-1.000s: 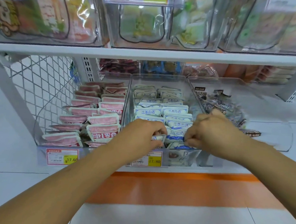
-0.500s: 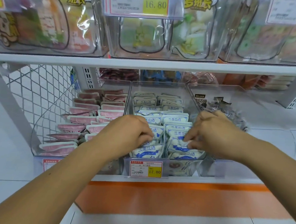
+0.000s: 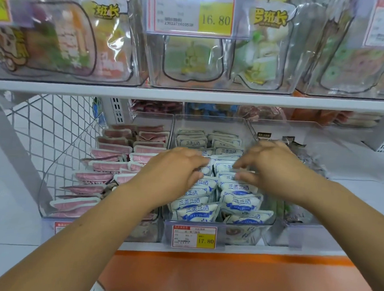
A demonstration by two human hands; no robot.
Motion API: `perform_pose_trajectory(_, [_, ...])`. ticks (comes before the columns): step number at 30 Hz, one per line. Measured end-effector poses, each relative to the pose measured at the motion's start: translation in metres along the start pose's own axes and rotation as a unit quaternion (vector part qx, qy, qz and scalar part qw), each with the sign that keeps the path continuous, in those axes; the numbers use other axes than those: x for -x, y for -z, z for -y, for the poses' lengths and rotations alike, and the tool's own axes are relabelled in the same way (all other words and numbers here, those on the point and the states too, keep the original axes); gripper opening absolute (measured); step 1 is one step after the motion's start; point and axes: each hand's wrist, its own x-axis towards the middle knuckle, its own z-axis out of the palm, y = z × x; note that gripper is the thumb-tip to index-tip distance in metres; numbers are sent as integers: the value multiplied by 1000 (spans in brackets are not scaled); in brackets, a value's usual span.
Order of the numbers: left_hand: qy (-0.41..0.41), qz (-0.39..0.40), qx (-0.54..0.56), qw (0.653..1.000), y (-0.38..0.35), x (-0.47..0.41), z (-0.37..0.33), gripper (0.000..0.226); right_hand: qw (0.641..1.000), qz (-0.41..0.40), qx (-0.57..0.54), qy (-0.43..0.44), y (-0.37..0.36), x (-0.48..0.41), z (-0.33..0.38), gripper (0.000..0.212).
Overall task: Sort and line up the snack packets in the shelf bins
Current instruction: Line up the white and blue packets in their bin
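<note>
White and blue snack packets [image 3: 239,202] stand in two columns in the clear middle bin [image 3: 258,236] on the lower shelf. My left hand [image 3: 173,174] lies over the left column, about halfway back, with its fingers curled down onto a packet top. My right hand [image 3: 275,169] is over the right column at the same depth, thumb and fingers pinching the top edge of a packet. The front packets lean back in overlapping rows. Packets under both hands are hidden.
Pink packets [image 3: 115,166] fill the clear bin to the left, beside a wire mesh side panel [image 3: 52,132]. A bin of dark packets [image 3: 309,166] sits to the right. A price tag [image 3: 194,237] hangs on the middle bin. The upper shelf edge [image 3: 189,95] carries larger clear bins [image 3: 214,63].
Both hands have moved from the front of the middle bin further back along the two columns. The front packets now stand in neater overlapping rows. The view has tilted up a little.
</note>
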Motion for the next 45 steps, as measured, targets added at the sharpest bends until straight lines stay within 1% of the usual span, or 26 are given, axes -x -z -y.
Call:
perform_pose_trajectory(2, [-1,17,-46,999,-1,-2,-4,46,1000,10,13,12,-4,-6,5,42])
perform_pose_trajectory(4, [7,41,-84,996,1,-3,-4,44,998,40,44,17,-10,-7,7,40])
perform_pose_trajectory(6, [19,56,-80,995,5,-1,-3,42,997,61,46,-11,-9,-5,4,38])
perform_pose_trajectory(8, [24,47,-51,997,9,1,-3,42,997,69,16,-24,-4,-5,-2,38])
perform_pose_trajectory(10, [26,31,-20,999,10,-3,-5,44,998,53,-6,-15,-2,-10,-2,40])
perform_pose_trajectory(12, [23,44,-28,998,6,-12,-8,46,999,44,-4,2,-6,-18,2,41])
perform_pose_trajectory(15, [30,80,-66,994,5,-20,-7,44,996,78,41,-3,-18,-25,3,38])
perform_pose_trajectory(17, [38,98,-64,992,4,-18,-3,43,992,104,76,-7,-19,-25,-2,38])
perform_pose_trajectory(19, [34,90,-64,993,2,-14,-1,43,989,129,73,-17,-14,-24,-4,41])
perform_pose_trajectory(20, [31,80,-59,995,2,-12,-1,43,989,136,53,-22,-11,-23,-4,41])
perform_pose_trajectory(22, [28,63,-27,997,5,-10,0,46,993,114,-9,-33,-2,-27,-2,41])
perform_pose_trajectory(25, [22,24,18,999,13,2,10,52,996,32,-81,-29,2,-43,5,38])
perform_pose_trajectory(26, [14,5,20,1000,14,7,16,52,994,31,-97,-34,0,-50,9,36])
perform_pose_trajectory(28, [0,-21,29,999,13,17,28,50,991,64,-113,-42,-12,-64,18,30])
perform_pose_trajectory(29, [-5,-24,41,999,11,21,32,48,990,79,-109,-47,-18,-71,22,24])
perform_pose_trajectory(31, [-13,-30,60,998,6,25,36,47,989,79,-105,-64,-25,-79,28,17])
perform_pose_trajectory(34, [-27,-41,65,997,2,28,38,59,987,25,-141,-70,-24,-80,31,18])
perform_pose_trajectory(36, [-29,-42,65,997,-1,29,39,63,985,5,-156,-70,-25,-77,34,17])
perform_pose_trajectory(39, [-31,-47,63,996,-1,31,39,62,977,40,-196,-74,-28,-76,32,18])
perform_pose_trajectory(41, [-17,-52,64,996,1,33,41,61,966,29,-242,-88,-22,-77,28,18])
perform_pose_trajectory(43, [2,-57,67,996,3,35,46,61,966,-4,-236,-105,-17,-83,23,21])
perform_pose_trajectory(44, [11,-54,70,996,4,37,49,61,967,-2,-226,-114,-17,-87,22,23])
perform_pose_trajectory(45, [19,-49,75,996,4,39,51,62,970,20,-209,-122,-17,-91,23,24])
